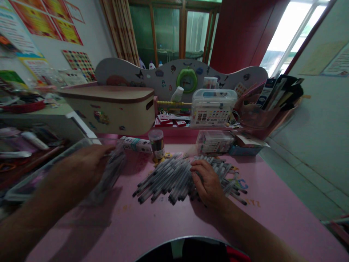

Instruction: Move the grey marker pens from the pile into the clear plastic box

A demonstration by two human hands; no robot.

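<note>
Many clear-barrelled pens with dark caps, a loose pile of pens (166, 178), lie on the pink tabletop (141, 225). My right hand (207, 182) is on the right part of the pile, fingers curled over some pens and thumb apart on the near side. To the left, my left hand (84, 165) is smeared by motion above a clear plastic box (79, 214). Its fingertips are by a blurred grey bundle that looks like more pens (113, 169). Whether the fingers grip that bundle does not show clearly.
Behind the pile stand a clear round jar (156, 142), a small white carton (136, 144) and a clear case (215, 142). A lidded cream bin (114, 112), a handled plastic case (214, 109) and a green clock (187, 80) are further back. A pink holder (256, 112) is at right.
</note>
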